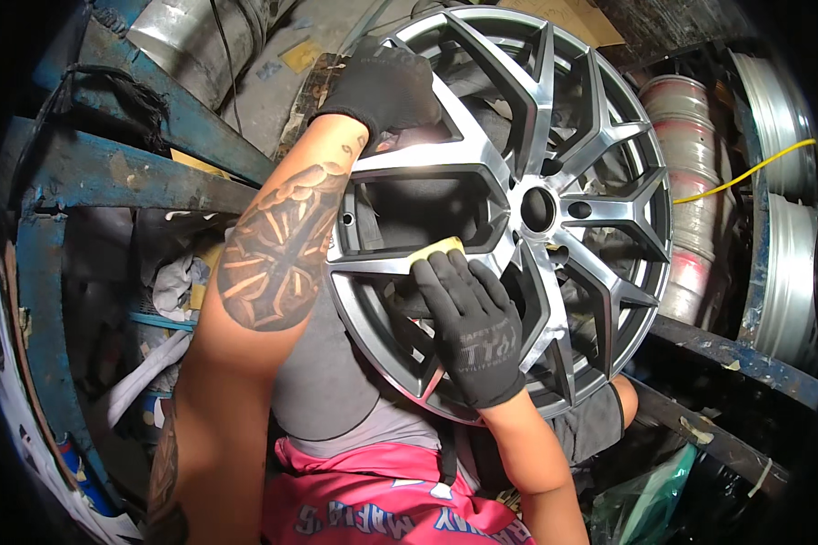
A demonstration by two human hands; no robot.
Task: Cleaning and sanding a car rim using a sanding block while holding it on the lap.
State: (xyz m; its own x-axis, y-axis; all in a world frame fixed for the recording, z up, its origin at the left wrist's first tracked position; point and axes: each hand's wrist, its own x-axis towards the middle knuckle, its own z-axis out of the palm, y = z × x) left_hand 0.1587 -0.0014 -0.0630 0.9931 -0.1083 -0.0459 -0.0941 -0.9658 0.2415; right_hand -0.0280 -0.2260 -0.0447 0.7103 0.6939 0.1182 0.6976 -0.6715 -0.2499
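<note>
A grey and silver alloy wheel [568, 213] with polished spoke faces leans over my lap, its round hub bore in the middle. My left hand [389, 91], in a black glove, grips the wheel at its upper left edge; its fingertips are partly hidden. Under the fingers of my right hand [473, 331], gloved as well, a small yellow pad [438, 249] lies against a lower-left spoke. Only the pad's upper edge shows, so whether it is sandpaper or sponge I cannot tell.
Blue metal frame bars [145, 177] stand at the left, with a silver cylinder [195, 36] behind them. On the right are stacked bare rims [782, 263], a dusty red-banded column [686, 173] and a yellow cord [745, 173]. Clear green plastic [645, 500] hangs at the lower right.
</note>
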